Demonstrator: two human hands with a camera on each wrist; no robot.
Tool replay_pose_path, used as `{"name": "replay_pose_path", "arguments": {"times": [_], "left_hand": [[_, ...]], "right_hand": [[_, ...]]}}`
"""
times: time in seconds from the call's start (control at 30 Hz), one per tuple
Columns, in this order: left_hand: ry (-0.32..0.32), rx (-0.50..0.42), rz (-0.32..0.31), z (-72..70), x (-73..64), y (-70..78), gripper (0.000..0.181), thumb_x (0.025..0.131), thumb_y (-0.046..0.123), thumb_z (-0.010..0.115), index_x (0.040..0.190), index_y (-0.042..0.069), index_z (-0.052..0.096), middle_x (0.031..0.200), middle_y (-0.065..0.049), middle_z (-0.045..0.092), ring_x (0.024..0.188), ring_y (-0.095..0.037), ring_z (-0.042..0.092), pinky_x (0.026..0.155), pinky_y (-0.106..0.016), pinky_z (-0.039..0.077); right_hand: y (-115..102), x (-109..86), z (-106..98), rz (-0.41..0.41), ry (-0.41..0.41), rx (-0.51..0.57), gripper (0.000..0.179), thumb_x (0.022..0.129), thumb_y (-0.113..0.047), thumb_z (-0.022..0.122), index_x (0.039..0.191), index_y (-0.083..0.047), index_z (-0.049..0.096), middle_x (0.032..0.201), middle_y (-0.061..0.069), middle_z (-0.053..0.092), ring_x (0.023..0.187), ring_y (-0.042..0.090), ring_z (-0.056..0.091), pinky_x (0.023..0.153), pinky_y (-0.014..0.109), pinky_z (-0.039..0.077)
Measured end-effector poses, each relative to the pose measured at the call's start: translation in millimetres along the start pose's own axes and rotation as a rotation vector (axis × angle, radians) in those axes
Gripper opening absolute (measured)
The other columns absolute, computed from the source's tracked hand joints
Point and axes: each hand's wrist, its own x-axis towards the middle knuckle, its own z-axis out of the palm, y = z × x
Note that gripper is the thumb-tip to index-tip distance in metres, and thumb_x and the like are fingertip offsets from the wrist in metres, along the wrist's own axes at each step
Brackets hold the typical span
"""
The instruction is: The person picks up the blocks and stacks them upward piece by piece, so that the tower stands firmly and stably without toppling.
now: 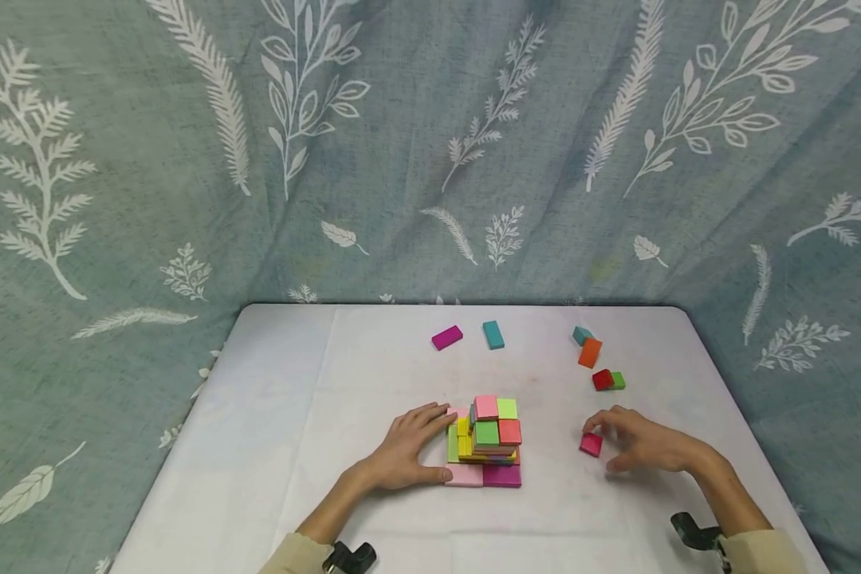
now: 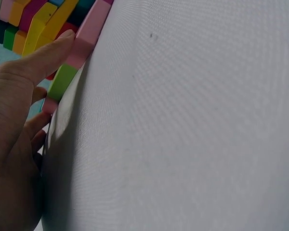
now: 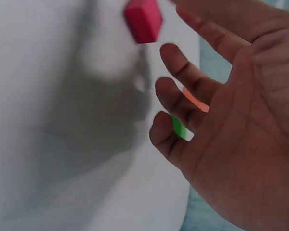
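A stepped stack of coloured wooden blocks (image 1: pixel 486 433) stands on the white-covered table. My left hand (image 1: pixel 407 450) rests along its left side with the fingers spread. Its thumb touches the pink block (image 1: pixel 464 476) at the front corner, while the fingertips reach the back corner. In the left wrist view, a light green block (image 2: pixel 62 82) shows between thumb and fingers. Right of the stack, my right hand (image 1: pixel 649 443) hovers over a crimson block (image 1: pixel 591 445), index finger bent above it and thumb apart. The right wrist view shows the same crimson block (image 3: pixel 143 20) beyond loosely bent fingers.
Behind the right hand lie a red block (image 1: pixel 603 380), a green block (image 1: pixel 619 380), an orange block (image 1: pixel 590 353) and a teal block (image 1: pixel 581 335). Farther back lie a magenta block (image 1: pixel 447 338) and another teal block (image 1: pixel 493 335). A leaf-patterned curtain (image 1: pixel 402 159) hangs behind the table.
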Motion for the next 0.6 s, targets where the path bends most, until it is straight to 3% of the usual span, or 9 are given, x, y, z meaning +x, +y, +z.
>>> {"name": "replay_pose_path", "arguments": {"times": [0.13, 0.37, 0.47, 0.6], "left_hand": [[0.007, -0.001, 0.009, -0.7, -0.7, 0.1, 0.091, 0.084, 0.067, 0.066, 0.159, 0.029, 0.031, 0.165, 0.002, 0.025, 0.153, -0.025, 0.016, 0.117, -0.058, 0.018], [-0.007, -0.004, 0.003, -0.4, -0.8, 0.4, 0.092, 0.084, 0.067, 0.067, 0.159, 0.028, 0.031, 0.166, 0.002, 0.025, 0.153, -0.024, 0.015, 0.117, -0.059, 0.018], [-0.009, -0.009, -0.005, -0.5, -1.2, 0.8, 0.091, 0.084, 0.067, 0.066, 0.159, 0.029, 0.031, 0.166, 0.003, 0.024, 0.153, -0.024, 0.015, 0.117, -0.059, 0.018], [-0.001, -0.002, -0.005, -0.3, -1.8, 1.1, 0.091, 0.084, 0.067, 0.067, 0.159, 0.030, 0.030, 0.166, 0.003, 0.024, 0.153, -0.024, 0.015, 0.117, -0.058, 0.018]], "right_hand": [[5, 4.4, 10, 0.031, 0.037, -0.010, 0.049, 0.078, -0.019, 0.086, 0.120, -0.029, 0.063, 0.118, 0.004, 0.055, 0.115, 0.028, 0.045, 0.094, 0.056, 0.047], [7, 15.0, 18, 0.010, 0.124, -0.103, 0.043, 0.080, -0.012, 0.084, 0.116, -0.025, 0.065, 0.105, 0.000, 0.057, 0.100, 0.021, 0.053, 0.084, 0.040, 0.052], [4, 20.6, 18, 0.005, 0.166, -0.116, 0.037, 0.080, -0.015, 0.085, 0.109, -0.022, 0.065, 0.104, -0.001, 0.059, 0.100, 0.020, 0.057, 0.086, 0.039, 0.055], [-7, 26.3, 16, -0.060, 0.232, -0.086, 0.036, 0.080, -0.023, 0.086, 0.108, -0.019, 0.063, 0.102, -0.003, 0.060, 0.099, 0.020, 0.058, 0.082, 0.035, 0.055]]}}
